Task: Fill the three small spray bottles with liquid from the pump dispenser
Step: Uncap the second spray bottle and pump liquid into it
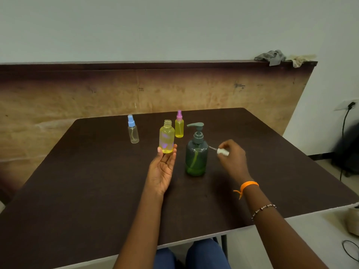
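Tabletop [97, 171]: left hand [162, 169] flat, right hand [233, 158] seemingly pinching sprayer cap [223, 152].

Head-worn, wide-angle — looking forward and down across the dark table [77, 191], close above its near edge, wall beyond.

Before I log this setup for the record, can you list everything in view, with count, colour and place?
Uncapped spray bottle: one, clear with yellow liquid, mid-table at the left hand's fingertips.
Pink-capped spray bottle: one, yellow liquid, behind it.
Blue-capped spray bottle: one, clear, looks empty, far left on the table.
Pump dispenser: one, dark green, table centre.
Spray cap: one, white, with dip tube, in the right hand.
Table: one, dark brown.
Rags: grey and beige, on the back ledge.
Wristbands: orange and beaded, right wrist.
Left hand: open, palm up.
Right hand: fingers around the cap.
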`<action>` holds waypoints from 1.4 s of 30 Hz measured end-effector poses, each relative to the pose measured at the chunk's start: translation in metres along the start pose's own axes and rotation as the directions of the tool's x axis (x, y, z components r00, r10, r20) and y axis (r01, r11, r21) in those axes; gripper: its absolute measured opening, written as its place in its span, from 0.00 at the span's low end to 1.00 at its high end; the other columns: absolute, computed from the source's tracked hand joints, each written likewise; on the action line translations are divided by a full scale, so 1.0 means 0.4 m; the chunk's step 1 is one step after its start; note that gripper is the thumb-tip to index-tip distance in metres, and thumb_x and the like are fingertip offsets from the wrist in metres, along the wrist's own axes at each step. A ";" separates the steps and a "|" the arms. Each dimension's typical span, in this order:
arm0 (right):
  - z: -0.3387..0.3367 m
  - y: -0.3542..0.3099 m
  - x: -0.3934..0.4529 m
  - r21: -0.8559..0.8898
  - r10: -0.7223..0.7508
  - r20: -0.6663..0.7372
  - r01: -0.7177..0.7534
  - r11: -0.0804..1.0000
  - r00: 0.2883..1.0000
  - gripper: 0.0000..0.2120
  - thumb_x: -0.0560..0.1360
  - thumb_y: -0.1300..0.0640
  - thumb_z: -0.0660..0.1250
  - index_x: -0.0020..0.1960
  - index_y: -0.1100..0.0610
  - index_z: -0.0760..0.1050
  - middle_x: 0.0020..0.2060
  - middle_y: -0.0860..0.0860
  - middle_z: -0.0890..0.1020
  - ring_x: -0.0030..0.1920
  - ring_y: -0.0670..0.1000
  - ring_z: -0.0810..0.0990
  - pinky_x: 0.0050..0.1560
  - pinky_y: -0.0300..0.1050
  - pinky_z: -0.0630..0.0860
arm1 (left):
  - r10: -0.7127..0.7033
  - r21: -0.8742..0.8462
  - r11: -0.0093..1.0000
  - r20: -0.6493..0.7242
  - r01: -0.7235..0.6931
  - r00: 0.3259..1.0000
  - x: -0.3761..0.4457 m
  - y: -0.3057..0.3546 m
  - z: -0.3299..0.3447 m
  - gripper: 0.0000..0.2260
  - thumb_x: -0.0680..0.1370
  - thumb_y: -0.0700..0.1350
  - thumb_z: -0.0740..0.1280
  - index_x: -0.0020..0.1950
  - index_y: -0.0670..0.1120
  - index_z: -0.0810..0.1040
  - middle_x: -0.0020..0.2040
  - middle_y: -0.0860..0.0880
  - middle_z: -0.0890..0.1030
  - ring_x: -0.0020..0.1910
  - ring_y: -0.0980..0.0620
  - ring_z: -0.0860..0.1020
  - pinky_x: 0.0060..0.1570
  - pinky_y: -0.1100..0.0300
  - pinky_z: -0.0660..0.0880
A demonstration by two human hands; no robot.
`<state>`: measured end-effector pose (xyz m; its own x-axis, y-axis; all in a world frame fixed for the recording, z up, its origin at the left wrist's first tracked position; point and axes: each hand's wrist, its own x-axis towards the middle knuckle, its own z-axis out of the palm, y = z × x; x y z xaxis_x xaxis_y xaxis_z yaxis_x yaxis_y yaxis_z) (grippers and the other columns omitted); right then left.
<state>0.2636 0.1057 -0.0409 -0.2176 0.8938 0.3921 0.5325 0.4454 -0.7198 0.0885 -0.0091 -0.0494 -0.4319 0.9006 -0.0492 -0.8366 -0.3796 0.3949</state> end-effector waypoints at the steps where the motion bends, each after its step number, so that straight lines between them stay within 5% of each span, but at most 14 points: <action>1: -0.018 -0.020 0.014 0.070 -0.006 -0.049 0.009 0.998 0.999 0.07 0.70 0.68 0.68 0.48 0.61 0.77 0.44 0.53 0.79 0.43 0.51 0.77 0.41 0.39 0.69 | 0.001 -0.005 1.000 -0.001 -0.001 1.000 0.001 0.000 0.000 0.12 0.80 0.44 0.57 0.55 0.38 0.75 0.46 0.41 0.84 0.48 0.49 0.83 0.46 0.61 0.80; 4: -0.073 -0.091 0.066 0.261 -0.005 -0.122 0.037 0.965 0.993 0.05 0.73 0.66 0.67 0.48 0.59 0.77 0.42 0.50 0.79 0.37 0.41 0.74 0.35 0.28 0.69 | 0.004 -0.006 1.000 -0.005 -0.004 1.000 0.002 -0.001 -0.001 0.12 0.80 0.43 0.57 0.55 0.38 0.75 0.46 0.41 0.84 0.48 0.49 0.83 0.45 0.62 0.80; 8: -0.118 -0.188 0.128 0.421 -0.051 -0.019 0.054 0.905 0.999 0.08 0.75 0.66 0.63 0.45 0.54 0.75 0.41 0.49 0.78 0.35 0.44 0.75 0.39 0.39 0.75 | 0.007 -0.007 1.000 -0.002 -0.007 1.000 0.001 0.002 -0.001 0.12 0.81 0.43 0.56 0.55 0.37 0.75 0.46 0.41 0.84 0.47 0.49 0.83 0.45 0.62 0.80; 13: -0.135 -0.286 0.158 0.365 -0.294 0.127 0.231 0.902 0.947 0.08 0.74 0.68 0.63 0.45 0.57 0.75 0.36 0.48 0.77 0.27 0.39 0.74 0.32 0.34 0.74 | 0.013 -0.021 1.000 -0.001 -0.013 1.000 0.003 0.002 -0.003 0.12 0.80 0.43 0.57 0.56 0.37 0.75 0.47 0.41 0.84 0.48 0.49 0.83 0.46 0.62 0.80; 25: -0.118 -0.350 0.183 0.278 -0.425 0.140 0.376 0.884 0.894 0.04 0.73 0.65 0.66 0.45 0.58 0.77 0.37 0.45 0.77 0.34 0.45 0.73 0.38 0.41 0.73 | 0.020 -0.051 0.998 -0.016 -0.021 1.000 0.005 0.009 -0.010 0.12 0.77 0.42 0.60 0.56 0.37 0.75 0.48 0.40 0.84 0.48 0.49 0.83 0.45 0.62 0.80; 31: -0.096 -0.365 0.192 0.088 -0.513 0.352 0.518 0.851 0.783 0.06 0.70 0.65 0.69 0.45 0.56 0.79 0.40 0.48 0.79 0.37 0.41 0.74 0.35 0.30 0.68 | 0.016 -0.019 1.000 -0.007 -0.016 1.000 0.009 0.009 -0.014 0.11 0.78 0.42 0.59 0.55 0.38 0.75 0.46 0.41 0.84 0.46 0.50 0.83 0.45 0.62 0.80; 36: -0.069 -0.403 0.184 0.012 -0.507 0.614 0.636 0.772 0.605 0.12 0.69 0.69 0.70 0.50 0.59 0.81 0.43 0.46 0.79 0.41 0.42 0.75 0.38 0.25 0.68 | 0.005 0.074 0.997 -0.030 -0.003 1.000 0.011 0.004 -0.015 0.10 0.77 0.42 0.61 0.53 0.37 0.76 0.43 0.40 0.84 0.42 0.50 0.84 0.40 0.63 0.80; 40: -0.055 -0.422 0.191 0.006 -0.512 0.648 0.669 0.743 0.563 0.13 0.68 0.70 0.71 0.50 0.60 0.81 0.46 0.50 0.81 0.47 0.47 0.77 0.43 0.35 0.73 | 0.002 0.079 0.997 -0.011 -0.001 1.000 0.019 0.005 -0.020 0.28 0.52 0.48 0.83 0.47 0.37 0.82 0.44 0.37 0.83 0.42 0.49 0.84 0.37 0.62 0.80; 42: -0.050 -0.431 0.200 0.000 -0.524 0.657 0.696 0.718 0.541 0.13 0.67 0.69 0.73 0.50 0.60 0.81 0.46 0.49 0.81 0.47 0.47 0.77 0.43 0.36 0.73 | 0.001 0.060 0.998 -0.008 -0.001 1.000 0.022 0.003 -0.020 0.27 0.51 0.49 0.83 0.44 0.37 0.84 0.43 0.38 0.84 0.41 0.49 0.84 0.36 0.62 0.80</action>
<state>0.1709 0.0995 0.1259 -0.9346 0.2846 0.2133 0.2310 0.9418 -0.2442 0.0809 -0.0032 -0.0569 -0.4353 0.8986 -0.0558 -0.8148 -0.3668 0.4490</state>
